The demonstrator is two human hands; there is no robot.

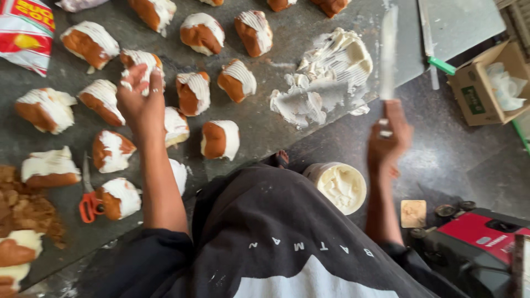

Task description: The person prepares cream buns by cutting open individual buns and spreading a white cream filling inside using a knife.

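The long flat cream-smeared knife blade (388, 52) in the right hand (390, 138) is motion-blurred. The left hand (141, 99) hides part of a brown cream-coated bun (144, 59). The red-and-white printed packet (25, 33) is cut off at the left edge.

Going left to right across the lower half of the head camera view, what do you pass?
Orange-handled scissors → left hand on a cream-covered bun → tub of cream → right hand holding a long knife → red machine.
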